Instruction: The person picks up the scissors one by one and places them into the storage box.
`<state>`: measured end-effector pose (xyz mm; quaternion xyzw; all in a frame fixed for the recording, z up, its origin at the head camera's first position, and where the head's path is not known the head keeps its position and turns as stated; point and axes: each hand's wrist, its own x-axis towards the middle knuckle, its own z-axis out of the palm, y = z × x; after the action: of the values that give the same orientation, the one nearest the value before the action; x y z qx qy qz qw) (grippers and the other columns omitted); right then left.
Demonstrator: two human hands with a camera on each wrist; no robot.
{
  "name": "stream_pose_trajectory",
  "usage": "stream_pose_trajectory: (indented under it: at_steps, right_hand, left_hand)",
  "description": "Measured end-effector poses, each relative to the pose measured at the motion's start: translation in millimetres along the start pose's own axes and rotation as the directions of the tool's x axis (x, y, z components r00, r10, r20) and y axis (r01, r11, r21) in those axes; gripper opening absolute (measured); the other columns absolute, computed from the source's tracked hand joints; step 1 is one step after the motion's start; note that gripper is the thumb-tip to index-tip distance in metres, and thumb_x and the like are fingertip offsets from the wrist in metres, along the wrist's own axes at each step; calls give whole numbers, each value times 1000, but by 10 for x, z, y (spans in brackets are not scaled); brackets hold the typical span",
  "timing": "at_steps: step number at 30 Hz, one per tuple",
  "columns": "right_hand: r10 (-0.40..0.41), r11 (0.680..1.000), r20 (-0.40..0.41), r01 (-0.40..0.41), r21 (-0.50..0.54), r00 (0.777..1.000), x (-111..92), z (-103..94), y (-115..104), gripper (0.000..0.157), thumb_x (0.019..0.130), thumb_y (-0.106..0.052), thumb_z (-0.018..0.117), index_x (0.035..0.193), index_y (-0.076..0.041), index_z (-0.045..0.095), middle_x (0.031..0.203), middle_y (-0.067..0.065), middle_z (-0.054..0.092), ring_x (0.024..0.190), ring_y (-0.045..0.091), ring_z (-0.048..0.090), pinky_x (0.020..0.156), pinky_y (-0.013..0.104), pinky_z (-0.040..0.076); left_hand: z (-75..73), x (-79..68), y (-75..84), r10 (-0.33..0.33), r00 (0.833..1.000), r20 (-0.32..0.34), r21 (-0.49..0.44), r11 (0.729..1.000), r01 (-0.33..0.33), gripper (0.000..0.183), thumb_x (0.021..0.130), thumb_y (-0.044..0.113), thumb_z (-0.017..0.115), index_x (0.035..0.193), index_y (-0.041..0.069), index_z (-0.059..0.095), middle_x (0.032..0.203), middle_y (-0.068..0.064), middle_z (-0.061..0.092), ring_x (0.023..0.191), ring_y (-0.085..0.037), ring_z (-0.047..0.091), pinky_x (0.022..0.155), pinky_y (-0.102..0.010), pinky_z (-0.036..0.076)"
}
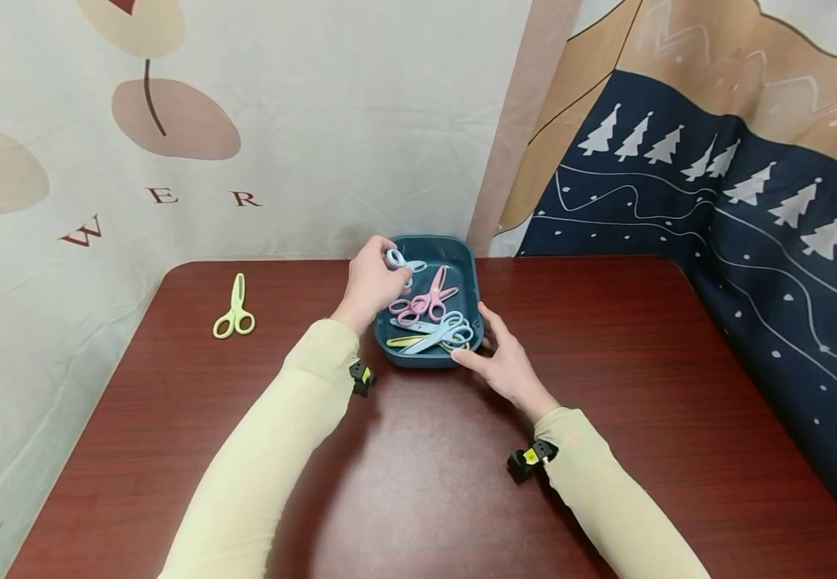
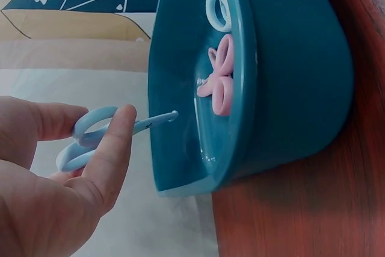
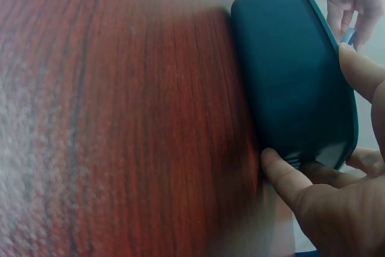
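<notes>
Over the far left part of a dark teal plastic box point(image 1: 465, 273), my left hand point(image 1: 373, 281) holds light blue scissors point(image 2: 96, 138) by the handle loops. Their blades point inward over the box in the left wrist view. My right hand point(image 1: 506, 363) holds the near right corner of the box, thumb at the rim and fingers along the outer side. Inside lie pink scissors point(image 1: 431, 303), more light blue scissors point(image 1: 453, 330) and a yellow piece point(image 1: 402, 342), partly covered. The overlap hides how many scissors there are.
Yellow-green scissors point(image 1: 235, 310) lie alone at the left of the brown wooden table point(image 1: 418, 482). A pale printed cloth point(image 1: 360, 121) hangs behind the table, and a navy cloth with white trees point(image 1: 642, 193) hangs at the right.
</notes>
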<state>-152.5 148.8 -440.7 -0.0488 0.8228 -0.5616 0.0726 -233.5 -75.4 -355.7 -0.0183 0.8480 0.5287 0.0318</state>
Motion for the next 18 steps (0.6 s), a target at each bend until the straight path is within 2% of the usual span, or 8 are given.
stream_pose_trajectory:
  at_steps: [9,18]
  right_hand:
    - [5,1000,4,-5,0,1000,1,-1,-4,93,92,-22,80,165,-18,23,160,17,41,141,40,48,111,53,46]
    - [2,1000,0,-2,-8,1000,2,5,-6,92,92,-21,80,165,-18,23,160,17,41,141,39,49,109,52,47]
  left_hand:
    - [80,50,39,-27,999,-21,43,999,27,40,98,7,66,134,3,49,115,-20,61,93,-31,76,83,-39,62]
    - [174,100,28,-61,997,-39,112,992,65,39,97,8,67,131,4,50,120,-20,61,99,-31,72,87,-40,61]
